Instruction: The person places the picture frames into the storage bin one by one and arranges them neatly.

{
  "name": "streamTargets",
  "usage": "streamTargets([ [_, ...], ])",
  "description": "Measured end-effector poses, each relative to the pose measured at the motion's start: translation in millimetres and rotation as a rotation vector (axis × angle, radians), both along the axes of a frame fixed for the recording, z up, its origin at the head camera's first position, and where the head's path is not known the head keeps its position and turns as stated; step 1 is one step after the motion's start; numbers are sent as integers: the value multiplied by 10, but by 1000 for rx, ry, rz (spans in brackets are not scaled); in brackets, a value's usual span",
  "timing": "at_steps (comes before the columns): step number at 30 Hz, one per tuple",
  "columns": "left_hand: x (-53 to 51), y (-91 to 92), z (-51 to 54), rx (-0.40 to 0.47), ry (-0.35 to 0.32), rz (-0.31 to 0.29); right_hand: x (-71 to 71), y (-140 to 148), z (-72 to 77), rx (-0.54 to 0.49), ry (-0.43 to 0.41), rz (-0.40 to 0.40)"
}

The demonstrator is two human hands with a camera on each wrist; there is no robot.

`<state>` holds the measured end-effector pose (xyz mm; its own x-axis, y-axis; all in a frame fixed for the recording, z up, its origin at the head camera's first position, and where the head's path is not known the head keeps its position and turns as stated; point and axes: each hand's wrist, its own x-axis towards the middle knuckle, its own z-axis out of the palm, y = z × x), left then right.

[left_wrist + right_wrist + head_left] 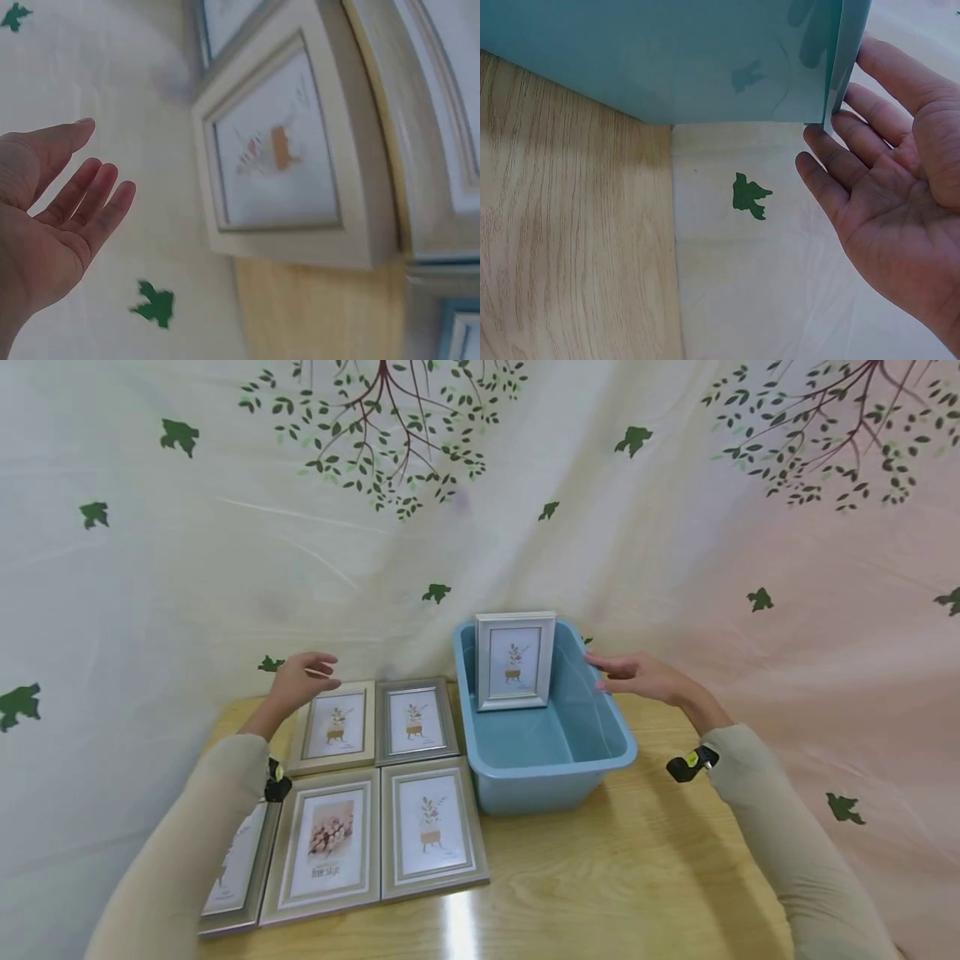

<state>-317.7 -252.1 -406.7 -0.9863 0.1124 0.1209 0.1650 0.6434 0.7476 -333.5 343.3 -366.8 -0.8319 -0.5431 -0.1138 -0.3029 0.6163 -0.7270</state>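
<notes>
My left hand (302,680), fingers loosely bent and holding nothing, hovers over the back left corner of a cream picture frame (369,727). In the left wrist view the same hand (52,214) is apart from that frame (360,180). My right hand (641,677) is at the right rim of a light blue plastic bin (551,770). The right wrist view shows its fingers (881,112) extended along the rim, apparently touching it. Inside the bin, a silver picture frame (486,668) stands upright near the back left.
Beside the cream frame lies a dark grey picture frame (384,727). Nearer the front are a champagne frame with a plant print (480,860), one with a flower print (281,881) and another (247,920) partly behind my left sleeve. A leaf-patterned curtain (337,568) hangs behind the wooden table (570,885).
</notes>
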Motion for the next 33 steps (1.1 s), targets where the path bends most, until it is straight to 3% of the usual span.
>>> streamTargets([
  [6,50,-302,-180,-30,-64,48,7,15,-6,-20,-1,7],
  [13,14,-520,-315,83,-170,85,42,37,-28,-29,0,-12],
  [19,15,-569,-414,164,-286,112,42,67,-25,-27,13,-8],
  [24,29,-583,-461,189,-323,134,20,64,-15,-18,17,-19],
  [33,-8,-677,-720,176,-432,171,-14,22,-11,-10,16,-14],
])
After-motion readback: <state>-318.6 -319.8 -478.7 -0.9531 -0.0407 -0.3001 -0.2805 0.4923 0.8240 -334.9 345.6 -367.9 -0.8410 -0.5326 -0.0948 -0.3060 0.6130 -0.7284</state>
